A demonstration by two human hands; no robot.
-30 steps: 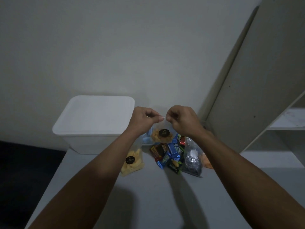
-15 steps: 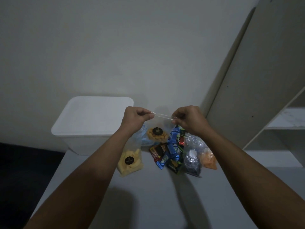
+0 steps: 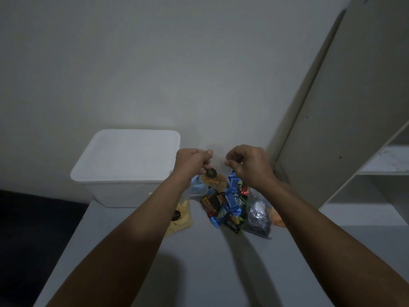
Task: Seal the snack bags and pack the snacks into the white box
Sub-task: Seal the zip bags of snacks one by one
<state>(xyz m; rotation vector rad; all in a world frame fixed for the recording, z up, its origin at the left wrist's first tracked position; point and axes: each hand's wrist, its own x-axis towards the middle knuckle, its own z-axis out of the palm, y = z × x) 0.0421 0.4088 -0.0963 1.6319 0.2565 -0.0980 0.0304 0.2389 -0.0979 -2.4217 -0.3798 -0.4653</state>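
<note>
My left hand pinches the top of a clear snack bag holding orange snacks and a black sticker. The bag hangs tilted above the table. My right hand is closed in a pinch at the bag's other top corner; the clear plastic there is hard to see. The white box stands at the back left with its lid on. On the table lie a bag of yellow chips, partly behind my left forearm, a pile of wrapped candies and a bag with silver foil pieces.
The grey table ends at a left edge with dark floor beyond. A pale shelf unit stands at the right, close to the snacks. A blue bag and an orange bag lie among the pile. A wall rises behind.
My hands spread apart along the bag's top, then came closer together. The bag now hangs tilted, with its sticker close under my left hand.
</note>
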